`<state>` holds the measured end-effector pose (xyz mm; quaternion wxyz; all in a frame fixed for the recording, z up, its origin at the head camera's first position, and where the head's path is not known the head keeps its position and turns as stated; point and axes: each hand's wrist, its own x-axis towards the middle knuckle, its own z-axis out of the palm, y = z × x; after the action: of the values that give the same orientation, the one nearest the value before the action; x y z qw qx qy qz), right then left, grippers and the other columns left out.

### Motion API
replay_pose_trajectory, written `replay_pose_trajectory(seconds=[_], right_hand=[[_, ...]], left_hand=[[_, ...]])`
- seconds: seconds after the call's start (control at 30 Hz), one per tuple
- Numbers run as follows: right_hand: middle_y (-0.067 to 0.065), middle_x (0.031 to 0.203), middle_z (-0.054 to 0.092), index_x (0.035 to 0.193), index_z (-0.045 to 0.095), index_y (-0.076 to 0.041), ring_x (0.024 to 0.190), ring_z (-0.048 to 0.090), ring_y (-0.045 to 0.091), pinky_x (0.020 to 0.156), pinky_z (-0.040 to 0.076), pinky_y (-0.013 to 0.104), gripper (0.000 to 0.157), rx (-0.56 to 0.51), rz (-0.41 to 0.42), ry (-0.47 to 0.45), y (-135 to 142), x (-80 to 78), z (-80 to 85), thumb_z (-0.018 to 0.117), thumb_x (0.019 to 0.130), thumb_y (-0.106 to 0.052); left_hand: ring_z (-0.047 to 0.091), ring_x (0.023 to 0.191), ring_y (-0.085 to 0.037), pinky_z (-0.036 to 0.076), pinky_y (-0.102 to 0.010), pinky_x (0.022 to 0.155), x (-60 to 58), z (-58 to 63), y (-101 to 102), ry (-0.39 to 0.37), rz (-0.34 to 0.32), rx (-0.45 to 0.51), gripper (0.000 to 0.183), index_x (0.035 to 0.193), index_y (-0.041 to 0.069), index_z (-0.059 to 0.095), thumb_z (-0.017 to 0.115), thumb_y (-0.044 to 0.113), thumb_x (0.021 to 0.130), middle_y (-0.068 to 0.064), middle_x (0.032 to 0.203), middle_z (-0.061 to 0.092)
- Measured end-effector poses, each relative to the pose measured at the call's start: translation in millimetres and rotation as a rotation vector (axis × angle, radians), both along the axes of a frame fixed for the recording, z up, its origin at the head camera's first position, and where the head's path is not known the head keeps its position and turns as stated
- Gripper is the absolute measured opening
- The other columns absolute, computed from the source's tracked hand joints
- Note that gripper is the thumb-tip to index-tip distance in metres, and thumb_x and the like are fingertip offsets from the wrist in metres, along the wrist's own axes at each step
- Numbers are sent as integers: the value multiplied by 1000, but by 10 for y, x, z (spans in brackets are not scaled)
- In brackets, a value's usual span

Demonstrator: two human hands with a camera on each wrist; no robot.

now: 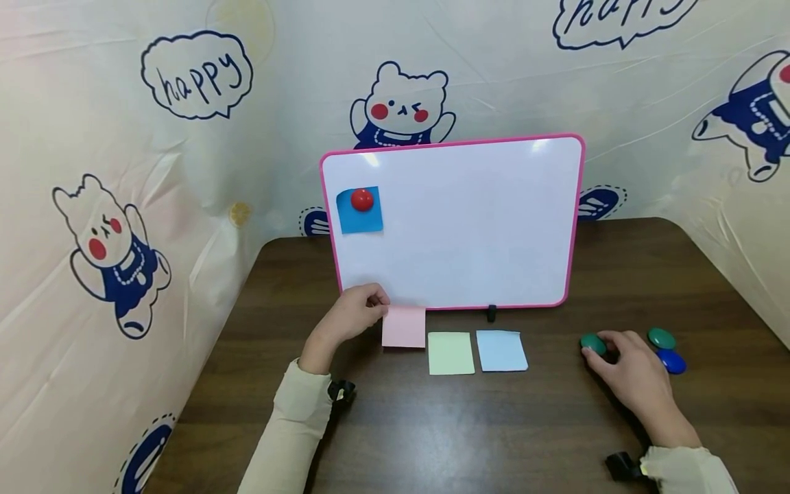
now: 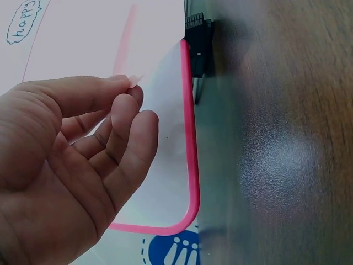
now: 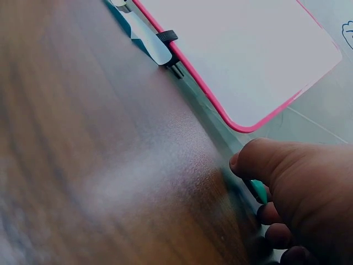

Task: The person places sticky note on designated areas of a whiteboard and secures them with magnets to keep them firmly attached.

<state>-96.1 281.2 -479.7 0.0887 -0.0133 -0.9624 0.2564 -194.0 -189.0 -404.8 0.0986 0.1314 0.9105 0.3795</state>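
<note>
The left hand (image 1: 350, 317) pinches a square pink paper note (image 1: 404, 328), far left of the glossy green disc (image 1: 593, 344) the right hand (image 1: 636, 374) pinches, lower right.

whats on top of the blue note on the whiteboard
A round red magnet sits on the upper part of the blue note; the paper right beneath it is covered.

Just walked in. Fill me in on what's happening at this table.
A person's left hand pinches a pink note in front of the lower edge of the whiteboard. The right hand grips a green magnet; another green magnet and a blue magnet lie near it. A pale green note and a light blue note lie on the table. A darker blue note is on the board under a red magnet.
</note>
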Motion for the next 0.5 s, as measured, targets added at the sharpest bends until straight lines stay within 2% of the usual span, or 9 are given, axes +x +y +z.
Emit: replay_pose_trajectory(seconds=[0.27, 0.5], right_hand=[[21, 106, 58, 120, 64, 5, 89, 58, 35, 69, 49, 54, 51, -2, 1, -8, 6, 2, 2, 73, 93, -37], [20, 105, 59, 121, 64, 5, 89, 58, 34, 69, 49, 53, 51, -3, 0, -7, 6, 5, 1, 73, 93, -37]], left_hand=[[58, 77, -24, 52, -36, 68, -12, -10, -7, 24, 26, 27, 6, 100, 8, 68, 68, 14, 97, -4, 88, 61], [59, 78, -25, 54, -37, 71, -15, 14, 31, 40, 74, 40, 4, 100, 11, 68, 69, 12, 97, -5, 92, 62]])
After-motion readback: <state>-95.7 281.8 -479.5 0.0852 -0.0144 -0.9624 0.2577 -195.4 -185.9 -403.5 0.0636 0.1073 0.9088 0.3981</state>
